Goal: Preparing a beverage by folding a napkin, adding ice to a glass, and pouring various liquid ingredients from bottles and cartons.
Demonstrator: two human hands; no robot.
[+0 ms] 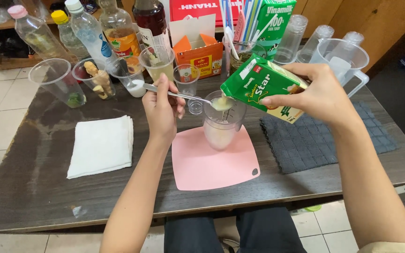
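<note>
While your right hand (317, 89) wraps around the green carton (258, 86) and tips it spout-down, your left hand (161, 108) pinches the handle of a metal spoon (183, 97), whose bowl sits under the spout, just above the clear cup (221, 122). A pale, thick cream fills the spoon bowl. The carton is probably light and soft-walled, so a hard squeeze would likely force out more than you want; hold it across the broad faces, as shown. The spoon is stiff and thin, best gripped near the handle's end to keep it level. The cup stands on a pink mat (214, 164) at the middle of the dark table (33, 187); it holds a milky liquid in its lower part, and looks thin-walled and easy to tip. Behind it, one plastic cup (158, 63) holds a yellowish liquid, another (97, 77) holds ginger pieces, and a third (58, 80) has something green at the bottom. A folded white cloth (101, 145) lies to the left, and a grey mat (315, 138) lies to the right.
</note>
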